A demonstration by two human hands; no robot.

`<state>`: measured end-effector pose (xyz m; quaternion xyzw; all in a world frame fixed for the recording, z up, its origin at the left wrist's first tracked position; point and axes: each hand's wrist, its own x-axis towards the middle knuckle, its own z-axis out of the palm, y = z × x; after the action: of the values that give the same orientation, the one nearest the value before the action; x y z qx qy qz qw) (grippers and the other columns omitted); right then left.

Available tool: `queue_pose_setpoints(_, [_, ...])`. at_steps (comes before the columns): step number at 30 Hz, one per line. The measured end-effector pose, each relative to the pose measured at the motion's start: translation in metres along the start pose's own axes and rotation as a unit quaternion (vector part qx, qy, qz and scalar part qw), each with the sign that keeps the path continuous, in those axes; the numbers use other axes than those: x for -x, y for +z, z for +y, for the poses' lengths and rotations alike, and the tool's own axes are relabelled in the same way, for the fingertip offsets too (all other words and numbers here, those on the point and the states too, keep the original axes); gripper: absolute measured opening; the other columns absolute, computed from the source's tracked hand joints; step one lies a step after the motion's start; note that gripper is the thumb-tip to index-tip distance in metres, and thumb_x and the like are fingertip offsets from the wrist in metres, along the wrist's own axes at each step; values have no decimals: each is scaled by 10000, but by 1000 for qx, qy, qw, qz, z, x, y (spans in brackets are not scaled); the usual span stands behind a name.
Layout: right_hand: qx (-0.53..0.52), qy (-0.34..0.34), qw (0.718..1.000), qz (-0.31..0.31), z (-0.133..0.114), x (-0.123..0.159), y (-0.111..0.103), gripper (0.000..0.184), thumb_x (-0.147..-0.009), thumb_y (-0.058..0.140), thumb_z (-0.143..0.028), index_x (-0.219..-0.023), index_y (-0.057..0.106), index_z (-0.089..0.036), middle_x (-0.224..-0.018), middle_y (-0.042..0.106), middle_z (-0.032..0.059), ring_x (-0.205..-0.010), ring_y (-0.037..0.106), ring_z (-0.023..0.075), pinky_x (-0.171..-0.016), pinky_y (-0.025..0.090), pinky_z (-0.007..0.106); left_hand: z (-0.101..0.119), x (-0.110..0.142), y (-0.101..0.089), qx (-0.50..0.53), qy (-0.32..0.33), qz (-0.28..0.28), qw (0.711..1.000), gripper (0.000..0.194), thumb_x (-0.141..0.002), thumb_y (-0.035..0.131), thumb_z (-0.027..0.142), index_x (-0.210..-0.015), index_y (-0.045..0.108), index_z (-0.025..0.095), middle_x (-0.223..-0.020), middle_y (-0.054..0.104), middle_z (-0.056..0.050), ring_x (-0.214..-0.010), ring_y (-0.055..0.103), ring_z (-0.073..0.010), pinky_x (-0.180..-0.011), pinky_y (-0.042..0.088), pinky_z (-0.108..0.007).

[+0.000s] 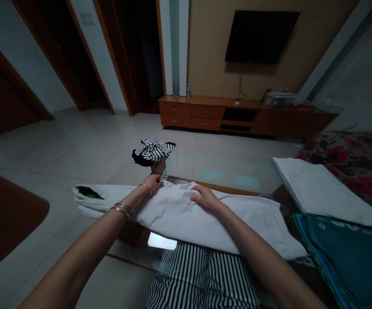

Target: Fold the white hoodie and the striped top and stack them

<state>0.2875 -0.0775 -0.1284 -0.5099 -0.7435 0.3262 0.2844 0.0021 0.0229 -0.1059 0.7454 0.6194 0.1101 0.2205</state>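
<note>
Lengthwise across the glass table (224, 165), the white garment (176, 206) runs left and right beneath both hands, the left hand (154, 183), nearer its dark-mouthed end, pinching the table's-far-side edge, the right hand (207, 198) bent over cloth, its grip too dim to tell.

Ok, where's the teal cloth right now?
The teal cloth is at the lower right of the head view, on the person's right, just on the near side of the folded white cloth and right of the white garment.

Dim light, deep shadow in the doorways (137, 51) (wide-angle distortion toward the edges)
</note>
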Motion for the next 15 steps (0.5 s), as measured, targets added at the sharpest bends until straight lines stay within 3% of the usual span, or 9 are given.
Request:
queue_pose_setpoints(4, [7, 8, 1000, -1, 1, -3, -3, 244, -842, 578, -332, -982, 705, -178, -1008, 704, 56, -899, 622, 188, -806, 437, 257, -18, 8, -8, -25, -33, 27, 999, 123, -588, 643, 240, -640, 544, 189, -665, 590, -21, -684, 538, -178, -573, 329, -247])
queue_pose_setpoints(8, [53, 84, 994, 47, 3, -21, -16, 393, -945, 394, -360, -875, 716, -145, -880, 706, 76, -803, 618, 176, -744, 428, 246, -27, 12, -11, -20, -28, 22, 999, 152, -611, 627, 299, -656, 526, 195, -644, 570, 7, -647, 510, -154, -564, 331, -236])
queue_pose_setpoints(10, [115, 115, 983, 82, 5, -32, -20, 274, -904, 478, -280, -984, 704, -149, -989, 697, 97, -890, 612, 175, -797, 416, 242, -28, 12, -11, -14, -16, 22, 1000, 167, -631, 608, 330, -663, 514, 196, -632, 549, 15, -638, 498, -152, -569, 335, -238])
queue_pose_setpoints(12, [161, 130, 975, 76, 8, -42, -19, 262, -810, 585, -184, -1049, 690, -162, -1061, 679, 109, -943, 600, 176, -825, 406, 241, -26, 12, -12, -8, 1, 24, 1000, 180, -659, 580, 360, -684, 506, 198, -640, 538, 17, -646, 494, -154, -584, 343, -241])
queue_pose_setpoints(15, [178, 138, 973, 50, 13, -49, -16, 180, -752, 624, -161, -905, 718, -175, -948, 697, 95, -848, 607, 172, -756, 408, 241, -27, 14, -14, -3, 25, 30, 999, 197, -694, 544, 390, -730, 508, 199, -689, 559, 5, -681, 505, -165, -617, 359, -247])
